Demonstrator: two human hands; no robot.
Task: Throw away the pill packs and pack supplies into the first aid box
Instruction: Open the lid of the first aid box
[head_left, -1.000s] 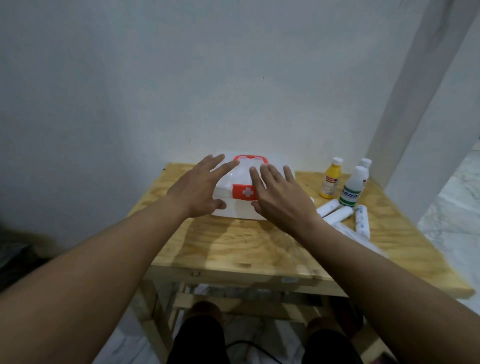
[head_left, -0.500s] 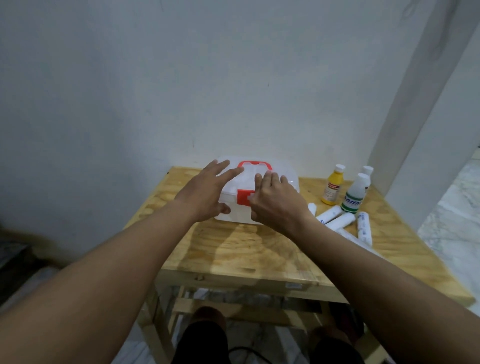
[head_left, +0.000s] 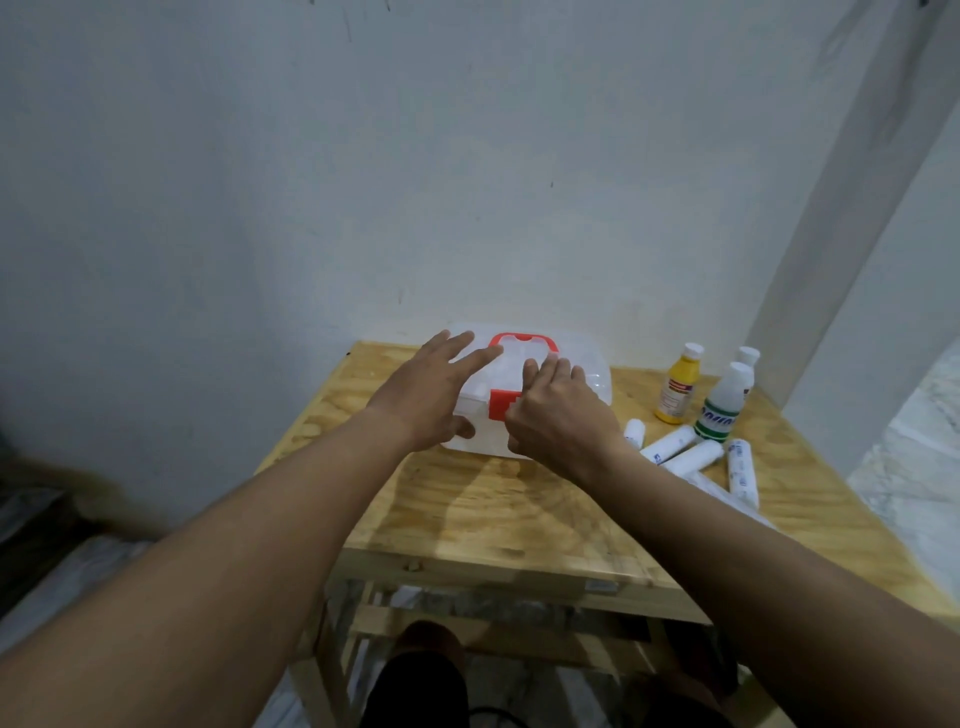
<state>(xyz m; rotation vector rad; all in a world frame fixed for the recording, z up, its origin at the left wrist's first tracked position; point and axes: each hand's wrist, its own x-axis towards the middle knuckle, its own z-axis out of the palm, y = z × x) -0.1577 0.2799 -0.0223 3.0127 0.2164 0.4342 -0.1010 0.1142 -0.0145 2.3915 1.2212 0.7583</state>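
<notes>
Grip, right hand (head_left: 558, 415): fingers curled over the front of the lid, thumb tucked low against the front wall beside the red latch (head_left: 500, 406). It clamps the front edge of the first aid box (head_left: 584, 376). Whether the latch itself is caught is hidden under the hand.
Grip, left hand (head_left: 431, 397): fingers straight and spread, lying flat on the left part of the lid, thumb touching the front wall. It steadies the box and clasps nothing.
Box position: on the wooden table (head_left: 493, 512), at the back edge, close to the wall, lid down.
Box orientation: long axis runs left to right, parallel to the wall. The latch face points toward the person. The red handle (head_left: 522, 340) lies folded flat on top.
Supplies: to the right of the box and apart from it are a yellow bottle (head_left: 678, 389), a clear bottle with a green label (head_left: 723, 405) and several white wrapped rolls (head_left: 691, 457) lying on their sides. Nothing packed yet.
Pill packs: none identifiable. A pale flat item near the right forearm is too indistinct to name.
Step (judged): opening the box, an early stage of the task.
Next move (judged): release the latch upward while the left hand keeps the base from sliding, then swing the lid back toward the wall.
</notes>
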